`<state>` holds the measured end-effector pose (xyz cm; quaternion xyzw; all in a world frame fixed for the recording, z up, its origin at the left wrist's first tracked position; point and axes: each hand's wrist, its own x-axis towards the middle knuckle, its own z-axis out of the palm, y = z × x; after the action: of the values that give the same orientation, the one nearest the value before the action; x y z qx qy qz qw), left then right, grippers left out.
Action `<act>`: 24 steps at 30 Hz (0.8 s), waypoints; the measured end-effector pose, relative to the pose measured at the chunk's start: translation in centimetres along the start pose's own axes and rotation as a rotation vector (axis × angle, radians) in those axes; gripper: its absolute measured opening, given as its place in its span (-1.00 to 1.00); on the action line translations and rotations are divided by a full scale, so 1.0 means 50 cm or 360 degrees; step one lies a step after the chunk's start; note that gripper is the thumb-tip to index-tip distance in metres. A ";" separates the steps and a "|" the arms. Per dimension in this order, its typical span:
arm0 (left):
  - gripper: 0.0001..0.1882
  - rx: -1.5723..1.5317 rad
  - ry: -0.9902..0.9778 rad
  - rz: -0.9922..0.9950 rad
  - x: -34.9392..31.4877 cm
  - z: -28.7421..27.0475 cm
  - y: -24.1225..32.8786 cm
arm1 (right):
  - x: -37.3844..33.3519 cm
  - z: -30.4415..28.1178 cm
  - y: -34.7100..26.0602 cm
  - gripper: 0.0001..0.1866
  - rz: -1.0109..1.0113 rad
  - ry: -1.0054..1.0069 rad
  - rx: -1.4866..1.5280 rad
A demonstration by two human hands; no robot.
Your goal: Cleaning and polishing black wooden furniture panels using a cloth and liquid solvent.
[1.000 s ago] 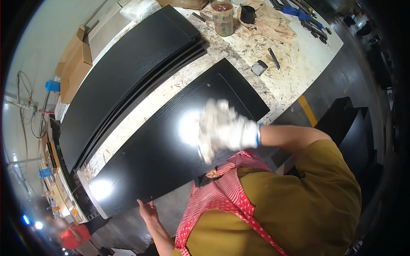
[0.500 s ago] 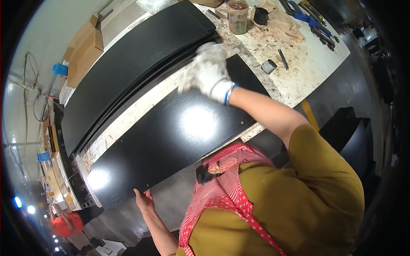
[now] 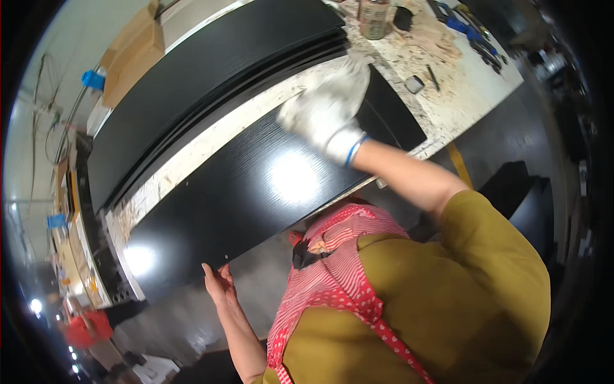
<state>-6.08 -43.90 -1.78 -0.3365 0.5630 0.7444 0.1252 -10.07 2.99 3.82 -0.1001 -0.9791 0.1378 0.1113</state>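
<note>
A long black wood-grain panel [image 3: 211, 211] lies along the near side of the worktable, with bright glare on its glossy face. At its near left edge my bare left hand [image 3: 220, 285] holds on, thumb at the rim; the other fingertips are partly hidden there. Over the panel's right half is my right hand [image 3: 323, 125], in a white glove with a blue-edged cuff. It is closed on a pale cloth [image 3: 352, 80] that spreads out beyond the fingers onto the panel; motion smears both.
Behind lies a stack of black panels [image 3: 211, 70]. The far right of the table [image 3: 470, 96] holds a jar [image 3: 373, 19], a black cup [image 3: 403, 19], a small grey block [image 3: 414, 84], a dark slim tool [image 3: 433, 78] and blue-handled clamps [image 3: 470, 29]. A cardboard box [image 3: 134, 54] stands far left.
My gloved right hand has moved slightly right and nearer over the panel with the cloth. My left hand stays at the panel's edge. The whole view has shifted a little.
</note>
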 end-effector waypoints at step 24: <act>-0.60 0.0002 -0.0210 -0.0069 -0.043 0.004 0.009 | -0.088 0.032 -0.194 -0.74 -0.0336 0.0300 0.0797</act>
<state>-4.81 -43.46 -0.04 -0.2987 0.5467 0.7616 0.1783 -7.84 -7.57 4.31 0.0208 -0.9049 0.3531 0.2369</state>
